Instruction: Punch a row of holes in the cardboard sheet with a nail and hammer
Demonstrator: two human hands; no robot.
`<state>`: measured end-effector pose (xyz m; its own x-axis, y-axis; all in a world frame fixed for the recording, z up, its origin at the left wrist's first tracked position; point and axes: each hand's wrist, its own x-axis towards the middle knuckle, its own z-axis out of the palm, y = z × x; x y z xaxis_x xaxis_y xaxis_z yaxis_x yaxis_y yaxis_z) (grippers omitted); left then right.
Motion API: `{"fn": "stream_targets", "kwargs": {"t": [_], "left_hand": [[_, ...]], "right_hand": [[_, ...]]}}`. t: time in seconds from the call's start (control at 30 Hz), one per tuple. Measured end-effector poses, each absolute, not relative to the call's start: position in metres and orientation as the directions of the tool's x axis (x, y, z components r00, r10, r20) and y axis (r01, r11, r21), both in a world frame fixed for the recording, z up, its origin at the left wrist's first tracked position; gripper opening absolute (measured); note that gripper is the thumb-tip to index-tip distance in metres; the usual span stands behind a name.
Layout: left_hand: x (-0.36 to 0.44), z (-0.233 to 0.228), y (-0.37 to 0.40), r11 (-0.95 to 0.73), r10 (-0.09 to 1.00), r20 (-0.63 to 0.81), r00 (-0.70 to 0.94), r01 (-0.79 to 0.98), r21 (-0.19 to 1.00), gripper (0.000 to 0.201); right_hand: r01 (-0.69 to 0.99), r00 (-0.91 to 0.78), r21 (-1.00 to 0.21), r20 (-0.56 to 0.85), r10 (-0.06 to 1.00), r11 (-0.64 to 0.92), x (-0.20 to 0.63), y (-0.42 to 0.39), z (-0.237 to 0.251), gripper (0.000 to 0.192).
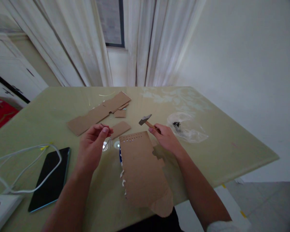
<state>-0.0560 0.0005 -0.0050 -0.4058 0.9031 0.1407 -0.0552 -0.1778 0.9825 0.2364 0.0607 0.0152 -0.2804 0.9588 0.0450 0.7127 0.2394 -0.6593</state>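
Note:
My right hand (163, 138) is closed round the wooden handle of a small hammer (145, 119), its metal head raised near the far end of a cardboard piece (142, 167). Rows of small holes cross that end, and several shiny dots sit in one row. Twisted white cord runs along the cardboard's left edge, with something blue partly hidden beneath. To the left, my left hand (93, 143) is pinched, and a small thin dark piece like a nail (102, 125) shows at its fingertips. Just below those fingers are thin metal pieces (108, 143), too small to name.
Long cardboard strips (99, 112) and a smaller cardboard scrap (120, 129) lie beyond my hands. A clear plastic bag (195, 135) with small black pieces (176, 124) is at right. At left are a dark tablet (49, 177), a white cable (26, 191) and a white device (4, 209).

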Motion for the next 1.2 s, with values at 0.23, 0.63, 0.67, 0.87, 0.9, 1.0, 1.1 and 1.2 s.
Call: {"fn": "stream_targets", "kwargs": {"t": [0.23,0.63,0.67,0.87,0.9,1.0,1.1,1.2], "left_hand": [[-0.033,-0.008,-0.006,-0.103,0.965,0.067,-0.253,-0.131,0.986,0.035],[-0.012,-0.001,-0.018,-0.232,0.96,0.245,-0.138,0.105,0.967,0.01],[-0.012,-0.002,-0.017,-0.23,0.961,0.243,-0.132,0.108,0.967,0.01],[-0.013,-0.007,-0.013,-0.184,0.973,0.2,-0.111,0.139,0.973,0.019],[-0.014,-0.007,-0.013,-0.164,0.978,0.18,-0.108,0.143,0.976,0.021],[-0.016,-0.011,-0.012,-0.074,0.988,0.093,-0.124,0.148,0.986,0.028],[-0.018,-0.012,-0.012,-0.018,0.991,0.039,-0.132,0.156,0.988,0.032],[-0.018,-0.01,-0.012,-0.01,0.989,0.037,-0.143,0.18,0.984,0.033]], "right_hand": [[0.593,-0.338,-0.786,-0.048,0.94,0.173,0.228,0.054,0.019,0.04],[0.483,-0.339,-0.876,-0.183,0.923,0.003,0.219,0.048,0.01,0.044],[0.492,-0.334,-0.871,-0.172,0.927,0.016,0.218,0.048,0.01,0.045],[0.524,-0.37,-0.845,-0.119,0.921,0.102,0.215,0.045,0.006,0.048],[0.529,-0.372,-0.841,-0.109,0.922,0.115,0.215,0.045,0.006,0.048],[0.526,-0.374,-0.843,-0.114,0.92,0.11,0.215,0.044,0.008,0.048],[0.51,-0.386,-0.855,-0.134,0.913,0.091,0.215,0.044,0.01,0.047],[0.516,-0.386,-0.851,-0.127,0.914,0.1,0.215,0.043,0.01,0.047]]}}
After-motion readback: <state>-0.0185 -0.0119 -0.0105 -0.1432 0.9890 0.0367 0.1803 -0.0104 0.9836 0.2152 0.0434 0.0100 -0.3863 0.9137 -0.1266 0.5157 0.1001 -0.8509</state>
